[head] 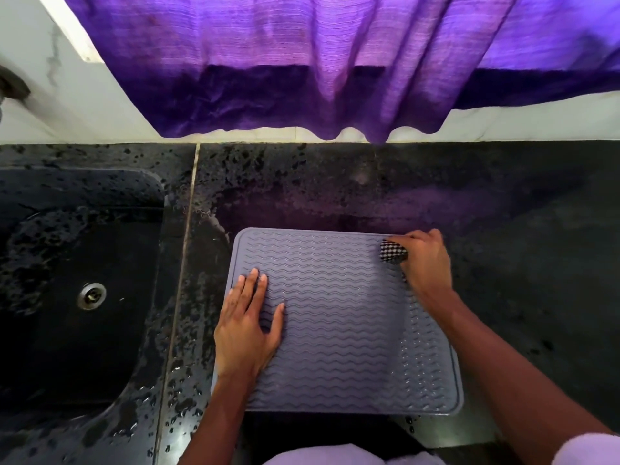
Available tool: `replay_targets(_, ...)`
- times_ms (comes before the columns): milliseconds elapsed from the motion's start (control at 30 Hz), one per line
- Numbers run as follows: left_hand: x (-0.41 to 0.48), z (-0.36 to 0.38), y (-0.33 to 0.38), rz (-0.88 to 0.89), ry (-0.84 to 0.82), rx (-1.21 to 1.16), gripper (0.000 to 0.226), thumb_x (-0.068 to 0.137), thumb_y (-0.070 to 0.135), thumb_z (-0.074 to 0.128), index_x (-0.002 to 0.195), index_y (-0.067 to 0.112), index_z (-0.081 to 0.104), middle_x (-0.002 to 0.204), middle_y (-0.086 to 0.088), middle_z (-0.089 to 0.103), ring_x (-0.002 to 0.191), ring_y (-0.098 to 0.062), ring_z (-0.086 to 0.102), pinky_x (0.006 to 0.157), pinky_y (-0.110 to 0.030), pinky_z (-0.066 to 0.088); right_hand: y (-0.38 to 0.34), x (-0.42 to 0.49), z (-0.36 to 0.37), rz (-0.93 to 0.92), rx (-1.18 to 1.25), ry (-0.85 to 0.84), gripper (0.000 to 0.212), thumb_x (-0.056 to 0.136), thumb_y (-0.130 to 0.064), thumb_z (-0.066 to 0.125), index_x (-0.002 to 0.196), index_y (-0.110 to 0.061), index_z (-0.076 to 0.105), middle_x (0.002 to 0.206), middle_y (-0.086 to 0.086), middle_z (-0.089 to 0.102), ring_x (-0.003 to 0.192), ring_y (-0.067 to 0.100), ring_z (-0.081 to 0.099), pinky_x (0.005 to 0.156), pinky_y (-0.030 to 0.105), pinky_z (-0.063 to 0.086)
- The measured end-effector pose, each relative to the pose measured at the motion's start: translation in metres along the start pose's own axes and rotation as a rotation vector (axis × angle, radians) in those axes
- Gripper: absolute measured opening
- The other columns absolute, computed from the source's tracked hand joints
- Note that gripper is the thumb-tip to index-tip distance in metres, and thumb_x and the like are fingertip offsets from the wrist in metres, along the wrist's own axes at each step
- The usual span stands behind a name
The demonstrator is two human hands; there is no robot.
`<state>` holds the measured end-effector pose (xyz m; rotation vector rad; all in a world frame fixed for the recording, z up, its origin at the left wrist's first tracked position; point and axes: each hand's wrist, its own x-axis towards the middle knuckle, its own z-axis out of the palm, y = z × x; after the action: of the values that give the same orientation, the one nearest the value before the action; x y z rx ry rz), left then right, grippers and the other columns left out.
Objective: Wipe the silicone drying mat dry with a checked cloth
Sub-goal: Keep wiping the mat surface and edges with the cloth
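Bench of wet black stone carries the grey silicone drying mat, just right of the sink, below a purple curtain. My left hand lies flat on the mat's left side, fingers spread, holding nothing. My right hand clutches the bunched checked cloth at the mat's far right corner.
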<state>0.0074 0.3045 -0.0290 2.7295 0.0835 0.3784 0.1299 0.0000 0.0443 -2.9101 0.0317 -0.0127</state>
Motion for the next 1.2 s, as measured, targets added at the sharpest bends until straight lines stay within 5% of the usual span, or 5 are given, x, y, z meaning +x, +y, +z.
replay_targets(367, 0.0, -0.001, 0.0, 0.0, -0.011, 0.038, 0.064, 0.098, 0.054, 0.047, 0.147, 0.014, 0.055, 0.157, 0.0, 0.046, 0.147, -0.021, 0.042, 0.121, -0.038, 0.034, 0.044, -0.01, -0.016, 0.194, -0.09, 0.058, 0.041, 0.073, 0.006, 0.057, 0.105, -0.015, 0.071, 0.09, 0.014, 0.067, 0.087, 0.039, 0.049, 0.068, 0.045, 0.048)
replay_targets(633, -0.017, -0.009, -0.003, 0.061, 0.112, 0.006, 0.043, 0.099, 0.029, 0.056, 0.131, 0.003, 0.068, 0.138, -0.01, 0.064, 0.125, -0.026, 0.064, 0.104, -0.04, 0.052, -0.1, -0.04, 0.019, -0.232, 0.313, -0.035, 0.075, 0.055, 0.008, 0.066, 0.12, -0.029, 0.059, 0.113, -0.006, 0.066, 0.101, 0.017, 0.053, 0.086, 0.026, 0.035)
replay_targets(800, -0.024, -0.009, -0.009, 0.082, 0.029, -0.022, 0.048, 0.103, 0.03, 0.046, 0.14, 0.002, 0.059, 0.149, -0.012, 0.055, 0.14, -0.025, 0.05, 0.114, -0.042, 0.043, -0.189, -0.031, 0.04, -0.464, 0.206, -0.102, 0.046, 0.079, -0.007, 0.061, 0.117, -0.032, 0.064, 0.111, -0.003, 0.065, 0.101, 0.027, 0.049, 0.081, 0.041, 0.042)
replay_targets(1033, -0.024, -0.007, -0.011, 0.058, 0.01, -0.019, 0.05, 0.102, 0.032, 0.047, 0.142, 0.004, 0.058, 0.152, -0.008, 0.052, 0.142, -0.023, 0.047, 0.117, -0.042, 0.039, -0.155, -0.037, 0.046, -0.507, 0.046, -0.008, 0.04, 0.079, -0.005, 0.057, 0.108, -0.03, 0.07, 0.106, -0.003, 0.068, 0.097, 0.028, 0.053, 0.076, 0.041, 0.044)
replay_targets(1200, -0.026, -0.006, -0.013, 0.046, -0.006, -0.026, 0.052, 0.102, 0.034, 0.046, 0.144, 0.006, 0.057, 0.153, -0.007, 0.051, 0.144, -0.021, 0.045, 0.117, -0.042, 0.039, -0.102, -0.04, 0.037, -0.42, 0.01, 0.036, 0.053, 0.059, -0.006, 0.084, 0.106, -0.028, 0.073, 0.101, -0.002, 0.071, 0.09, 0.026, 0.059, 0.073, 0.036, 0.047)
